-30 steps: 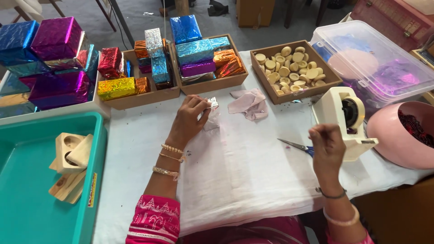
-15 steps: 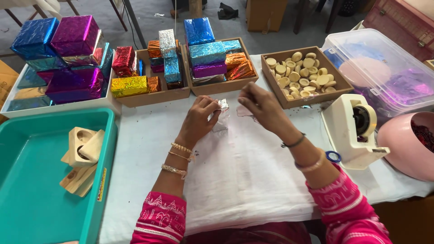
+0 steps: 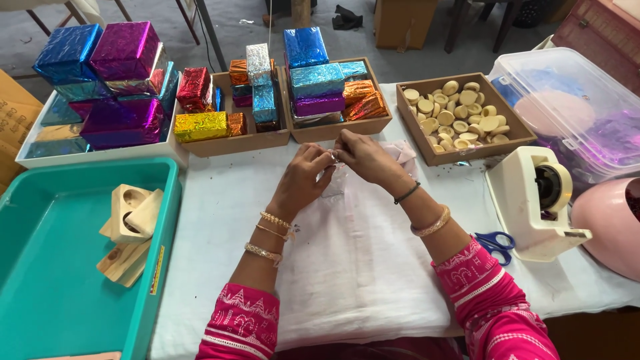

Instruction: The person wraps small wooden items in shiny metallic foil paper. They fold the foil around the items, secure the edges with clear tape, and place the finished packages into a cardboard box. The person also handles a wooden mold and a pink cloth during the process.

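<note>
Pinching the small clear wrapper [image 3: 335,160] between both hands, left hand [image 3: 303,177] and right hand [image 3: 365,157], I should keep its edges aligned.

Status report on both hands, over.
Left hand and right hand meet, pinching a small clear wrapper. White cloth beneath. Nothing in the way.

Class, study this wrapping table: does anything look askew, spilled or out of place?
Little stands out. The wooden pieces in the teal tray lie in a loose, tilted heap, and the blue-handled scissors are half tucked under the tape dispenser. Both hands meet over a small clear wrapper.
</note>
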